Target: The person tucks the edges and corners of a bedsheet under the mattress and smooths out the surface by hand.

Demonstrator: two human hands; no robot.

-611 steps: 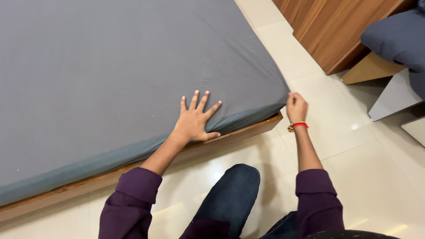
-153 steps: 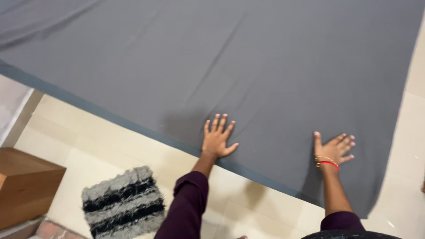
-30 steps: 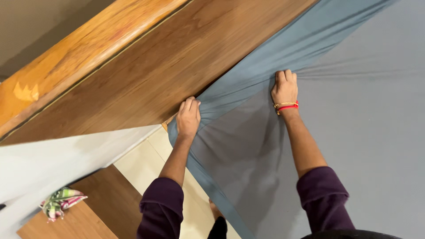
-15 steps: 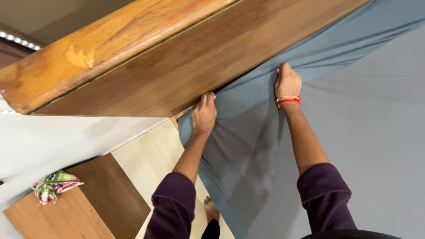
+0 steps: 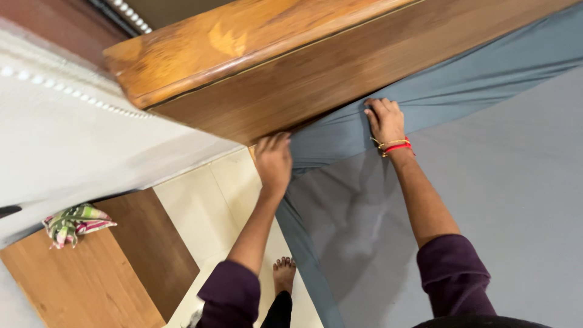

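A grey bedsheet [image 5: 498,182] covers the mattress and bunches in blue-grey folds against the wooden headboard [image 5: 316,61]. My left hand [image 5: 273,161] is at the mattress corner beside the headboard, fingers curled on the sheet's corner. My right hand [image 5: 384,120], with a red and gold bracelet at the wrist, presses the gathered sheet edge down where the mattress meets the headboard. Both sleeves are dark purple.
A wooden bedside table [image 5: 91,267] stands at the lower left with a striped folded cloth [image 5: 73,223] on it. Cream floor tiles [image 5: 206,206] lie between table and bed, with my bare foot [image 5: 283,273] on them. A white wall [image 5: 73,146] is at the left.
The view has swung right and up along the headboard. My left hand slid slightly down at the corner; my right hand stays pressed on the bunched sheet edge.
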